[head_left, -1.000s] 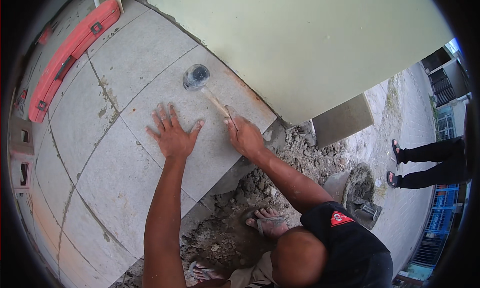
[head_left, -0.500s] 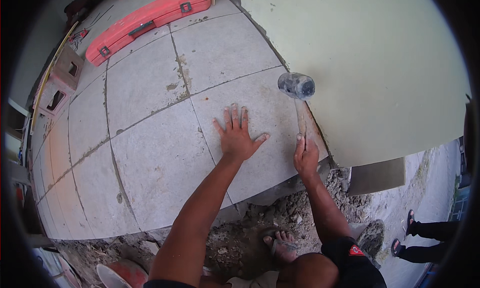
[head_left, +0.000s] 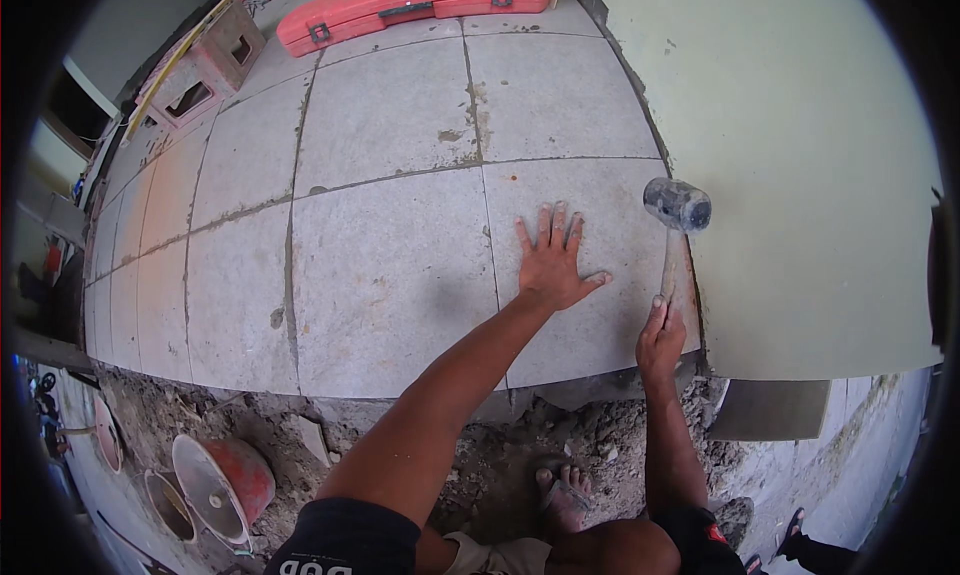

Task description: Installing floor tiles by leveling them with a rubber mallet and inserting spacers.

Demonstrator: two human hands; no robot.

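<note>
My left hand (head_left: 553, 265) lies flat with fingers spread on a light grey floor tile (head_left: 590, 325) at the right front corner of the tiled floor. In my right hand (head_left: 661, 341) is the handle of a rubber mallet (head_left: 678, 204), its dark, dusty head raised beside the pale green wall. The mallet head appears held above the tile's right edge; whether it touches the wall cannot be made out. Greyish dust coats the fingertips of the left hand.
A red tool case (head_left: 420, 11) lies at the back. A pinkish box (head_left: 215, 65) with cut-out holes stands back left. Rubble (head_left: 470, 455) runs along the tiles' front edge, with a red bucket (head_left: 250, 485) at lower left. Another person's dark-clothed leg (head_left: 825, 555) shows at lower right.
The whole view has turned, so the tiles, case and both hands appear farther right. My left palm stays on the same tile, and the mallet remains raised in my right hand.
</note>
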